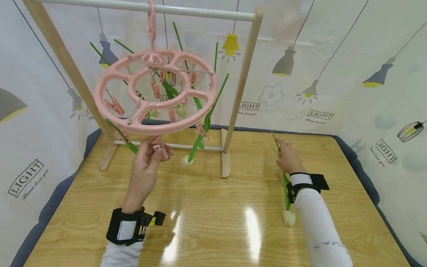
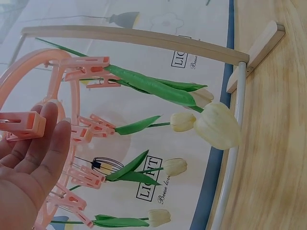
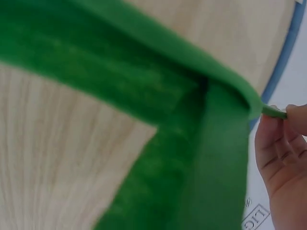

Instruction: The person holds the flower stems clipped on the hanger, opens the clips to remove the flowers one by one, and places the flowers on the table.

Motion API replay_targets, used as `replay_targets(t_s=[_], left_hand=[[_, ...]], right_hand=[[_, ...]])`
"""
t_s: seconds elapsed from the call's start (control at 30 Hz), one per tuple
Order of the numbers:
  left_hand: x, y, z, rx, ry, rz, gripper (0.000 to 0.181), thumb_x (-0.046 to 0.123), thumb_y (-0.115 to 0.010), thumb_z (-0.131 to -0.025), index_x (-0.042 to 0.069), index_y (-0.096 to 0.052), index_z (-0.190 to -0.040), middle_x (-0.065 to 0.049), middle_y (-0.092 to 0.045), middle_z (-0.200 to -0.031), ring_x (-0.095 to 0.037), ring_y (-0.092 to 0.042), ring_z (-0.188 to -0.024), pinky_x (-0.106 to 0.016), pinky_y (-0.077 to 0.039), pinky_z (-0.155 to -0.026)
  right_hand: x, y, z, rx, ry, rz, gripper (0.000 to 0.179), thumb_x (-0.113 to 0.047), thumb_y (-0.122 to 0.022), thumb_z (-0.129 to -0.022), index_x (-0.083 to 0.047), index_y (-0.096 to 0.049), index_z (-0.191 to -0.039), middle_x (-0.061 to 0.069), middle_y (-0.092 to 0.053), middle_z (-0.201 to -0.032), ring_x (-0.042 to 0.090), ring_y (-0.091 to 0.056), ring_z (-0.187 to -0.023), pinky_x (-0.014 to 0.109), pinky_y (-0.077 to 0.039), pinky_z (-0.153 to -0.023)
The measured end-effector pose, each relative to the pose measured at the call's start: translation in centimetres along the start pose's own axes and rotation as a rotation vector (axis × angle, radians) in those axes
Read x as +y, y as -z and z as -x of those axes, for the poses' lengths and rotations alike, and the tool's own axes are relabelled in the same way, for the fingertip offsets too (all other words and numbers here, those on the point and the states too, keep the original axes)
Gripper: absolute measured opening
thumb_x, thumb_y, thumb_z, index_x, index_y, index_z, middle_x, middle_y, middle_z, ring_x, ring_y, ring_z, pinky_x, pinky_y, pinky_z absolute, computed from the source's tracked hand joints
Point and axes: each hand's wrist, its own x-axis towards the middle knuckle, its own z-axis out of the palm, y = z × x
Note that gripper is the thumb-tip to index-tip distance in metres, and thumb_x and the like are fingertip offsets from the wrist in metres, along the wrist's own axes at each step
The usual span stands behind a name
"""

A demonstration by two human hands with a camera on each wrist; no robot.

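Note:
My left hand (image 1: 146, 157) is at the near side of a round pink hanger (image 1: 156, 129), its thumb and fingers holding a pink clothespin (image 1: 162, 150) that hangs below the rim. In the left wrist view that clothespin (image 2: 24, 125) lies against the fingers. Off to the right, my right hand (image 1: 289, 157) pinches the green stem of a white tulip (image 1: 288, 218), whose flower points down toward me. Its leaves (image 3: 211, 124) fill much of the right wrist view, with the stem between thumb and fingers. Several other tulips (image 2: 218, 125) hang flower-down from clothespins (image 2: 91, 67) on the hanger.
The hanger hooks over a white bar (image 1: 200, 13) of a rack with wooden legs (image 1: 245, 81) and feet (image 1: 225, 159). Everything stands on a wood-grain table (image 1: 213, 207). Behind it hangs a lamp-printed cloth (image 1: 333, 55), with a dark blue edge (image 1: 353, 159) along the table.

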Motion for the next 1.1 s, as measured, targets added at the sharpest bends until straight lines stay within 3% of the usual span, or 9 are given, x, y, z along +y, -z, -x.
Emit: replay_targets(t_s=[0.17,0.5,0.8,0.9,1.1], left_hand=[[0.1,0.1,0.0,0.004,0.002,0.018,0.04,0.001,-0.04,-0.103,0.001,-0.036,-0.143,-0.003,-0.059,-0.103,-0.012,-0.063,-0.093,-0.015,-0.055,-0.083],[0.1,0.3,0.1,0.009,-0.002,0.019,0.041,0.002,-0.039,-0.103,0.001,-0.036,-0.143,-0.002,-0.06,-0.103,-0.011,-0.063,-0.093,-0.015,-0.055,-0.082],[0.3,0.3,0.2,0.02,0.014,0.0,0.039,0.003,-0.04,-0.103,0.0,-0.037,-0.142,-0.001,-0.061,-0.103,-0.009,-0.064,-0.093,-0.014,-0.056,-0.08],[0.3,0.3,0.2,0.02,0.017,-0.004,0.04,0.003,-0.04,-0.103,0.0,-0.037,-0.142,-0.002,-0.061,-0.103,-0.009,-0.064,-0.093,-0.013,-0.056,-0.08],[0.4,0.2,0.1,0.015,0.012,0.002,0.04,0.002,-0.04,-0.103,0.001,-0.037,-0.143,-0.002,-0.06,-0.103,-0.01,-0.064,-0.093,-0.013,-0.056,-0.079]], right_hand=[[-0.1,-1.3,0.1,-0.048,-0.007,0.08,0.061,0.01,-0.046,-0.089,0.008,-0.028,-0.147,0.039,-0.045,-0.12,0.033,-0.053,-0.068,0.039,-0.041,-0.055],[-1.1,-2.6,1.0,-0.02,-0.018,0.181,0.052,0.012,-0.055,-0.088,0.009,-0.043,-0.138,0.038,-0.049,-0.108,0.044,-0.058,-0.079,0.053,-0.052,-0.063],[-0.7,-3.3,1.4,-0.062,-0.043,0.208,0.048,0.007,-0.054,-0.089,0.008,-0.043,-0.136,0.039,-0.046,-0.113,0.053,-0.055,-0.092,0.062,-0.053,-0.069],[-0.8,-3.2,1.4,-0.098,-0.062,0.214,0.046,0.006,-0.053,-0.089,0.009,-0.042,-0.133,0.041,-0.044,-0.114,0.055,-0.053,-0.095,0.065,-0.052,-0.07],[-0.9,-2.9,1.2,-0.23,-0.124,0.178,0.06,0.002,-0.049,-0.088,0.009,-0.028,-0.144,0.041,-0.033,-0.123,0.057,-0.043,-0.108,0.065,-0.048,-0.08]])
